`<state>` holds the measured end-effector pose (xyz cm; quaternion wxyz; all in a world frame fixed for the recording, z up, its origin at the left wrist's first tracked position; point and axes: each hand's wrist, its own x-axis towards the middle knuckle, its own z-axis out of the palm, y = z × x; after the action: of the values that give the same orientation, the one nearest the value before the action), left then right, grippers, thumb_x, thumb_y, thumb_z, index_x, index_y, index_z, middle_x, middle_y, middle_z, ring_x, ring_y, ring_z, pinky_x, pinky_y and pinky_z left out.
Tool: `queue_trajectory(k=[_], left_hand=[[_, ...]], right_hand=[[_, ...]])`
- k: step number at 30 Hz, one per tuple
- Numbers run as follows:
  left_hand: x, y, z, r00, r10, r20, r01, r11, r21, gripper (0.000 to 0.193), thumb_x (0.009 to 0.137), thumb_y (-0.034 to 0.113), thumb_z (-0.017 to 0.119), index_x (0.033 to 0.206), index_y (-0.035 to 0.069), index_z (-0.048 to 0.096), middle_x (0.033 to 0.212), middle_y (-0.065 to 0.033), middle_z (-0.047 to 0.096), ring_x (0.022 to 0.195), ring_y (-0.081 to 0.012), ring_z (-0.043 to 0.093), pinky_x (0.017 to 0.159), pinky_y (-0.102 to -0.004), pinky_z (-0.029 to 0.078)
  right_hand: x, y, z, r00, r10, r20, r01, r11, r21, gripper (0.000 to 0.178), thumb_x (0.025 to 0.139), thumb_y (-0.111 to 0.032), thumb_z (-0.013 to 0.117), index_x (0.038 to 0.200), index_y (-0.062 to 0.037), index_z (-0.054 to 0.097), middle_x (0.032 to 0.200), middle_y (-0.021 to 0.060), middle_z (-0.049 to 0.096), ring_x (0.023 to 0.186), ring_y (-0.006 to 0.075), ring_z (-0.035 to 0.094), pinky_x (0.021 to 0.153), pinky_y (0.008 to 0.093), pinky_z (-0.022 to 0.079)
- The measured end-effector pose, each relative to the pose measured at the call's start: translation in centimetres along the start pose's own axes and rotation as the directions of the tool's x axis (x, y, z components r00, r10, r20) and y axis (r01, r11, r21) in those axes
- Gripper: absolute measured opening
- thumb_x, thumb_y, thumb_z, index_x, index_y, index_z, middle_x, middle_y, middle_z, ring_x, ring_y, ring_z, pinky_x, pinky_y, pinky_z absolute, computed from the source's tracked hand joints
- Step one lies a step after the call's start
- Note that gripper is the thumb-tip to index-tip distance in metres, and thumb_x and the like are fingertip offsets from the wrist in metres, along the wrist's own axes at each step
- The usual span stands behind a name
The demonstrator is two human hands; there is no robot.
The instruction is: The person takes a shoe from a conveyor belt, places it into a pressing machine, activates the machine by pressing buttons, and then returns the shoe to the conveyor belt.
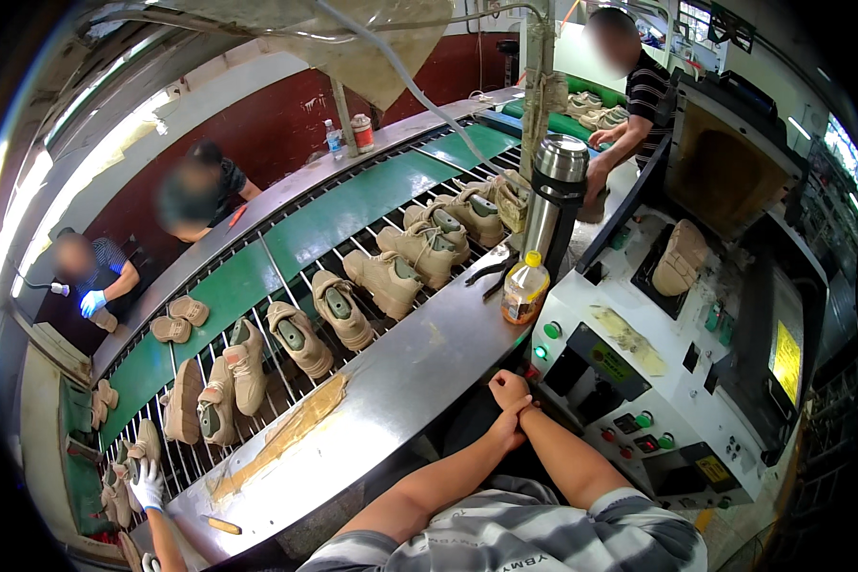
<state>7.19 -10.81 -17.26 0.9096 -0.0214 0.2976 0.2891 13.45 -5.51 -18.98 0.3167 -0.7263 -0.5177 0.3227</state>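
From here, L hand (513, 427) clasps R wrist (525, 411); R hand (507, 387) looks loosely curled, nothing visible in it, can't tell if fully closed. Tan shoe (680, 257) sits in the machine (574, 303), ahead-right of the hands, R hand's side nearer, long axis approx. away from them. Bottle (524, 290) on desk (381, 405) just ahead; row of shoes (338, 310) ahead-left. Yellow label (786, 360) on machine, print too small; shirt (505, 529) has lettering.
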Motion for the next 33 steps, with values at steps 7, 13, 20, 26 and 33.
queue_trajectory(k=[7,13,20,26,33], left_hand=[[0.1,0.8,0.4,0.986,-0.108,-0.123,0.126,0.981,0.148,0.042,0.085,0.022,0.063,0.118,0.0,0.051,0.114,-0.0175,0.058,0.107,-0.0338,0.055,0.098,-0.046,0.042],[0.5,0.4,0.2,0.987,-0.121,-0.108,0.143,0.965,0.22,0.043,0.084,0.02,0.062,0.119,-0.001,0.05,0.116,-0.0186,0.057,0.11,-0.0348,0.054,0.1,-0.0466,0.041],[0.1,0.4,-0.3,0.99,-0.126,-0.064,0.135,0.979,0.15,0.043,0.084,0.02,0.064,0.118,-0.001,0.051,0.115,-0.0176,0.057,0.109,-0.0332,0.054,0.099,-0.0461,0.041],[0.3,-0.1,-0.6,1.0,-0.018,-0.011,0.018,1.0,0.006,0.029,0.086,0.017,0.063,0.11,0.001,0.053,0.106,-0.0145,0.06,0.103,-0.0304,0.057,0.097,-0.0425,0.044],[-0.5,0.7,0.2,0.99,-0.096,-0.101,0.112,0.979,0.169,0.04,0.086,0.021,0.063,0.117,-0.001,0.052,0.113,-0.018,0.059,0.108,-0.0325,0.056,0.098,-0.0441,0.043]], right_hand=[[0.0,-1.4,-0.3,0.993,0.121,-0.017,-0.121,0.993,-0.009,0.028,0.08,-0.031,0.058,0.086,-0.0052,0.067,0.089,0.0178,0.068,0.089,0.0379,0.063,0.08,0.0438,0.049],[0.1,0.3,0.0,0.973,0.176,-0.149,-0.15,0.973,0.174,0.024,0.08,-0.027,0.057,0.077,-0.0036,0.062,0.078,0.0159,0.065,0.075,0.0333,0.062,0.07,0.0403,0.047],[-0.8,-1.7,-0.9,0.99,0.135,-0.039,-0.135,0.991,0.013,0.026,0.08,-0.031,0.058,0.084,-0.0058,0.066,0.088,0.0179,0.067,0.086,0.0377,0.063,0.075,0.0433,0.049],[-0.2,0.2,-0.1,0.997,0.002,0.077,0.007,0.993,-0.116,0.026,0.08,-0.031,0.06,0.086,-0.0073,0.067,0.089,0.016,0.068,0.088,0.0356,0.064,0.078,0.0431,0.05],[-0.7,-1.5,-0.1,0.997,0.075,-0.035,-0.076,0.996,-0.042,0.024,0.08,-0.029,0.06,0.083,-0.0067,0.066,0.084,0.0156,0.068,0.082,0.0358,0.064,0.074,0.0428,0.051]])
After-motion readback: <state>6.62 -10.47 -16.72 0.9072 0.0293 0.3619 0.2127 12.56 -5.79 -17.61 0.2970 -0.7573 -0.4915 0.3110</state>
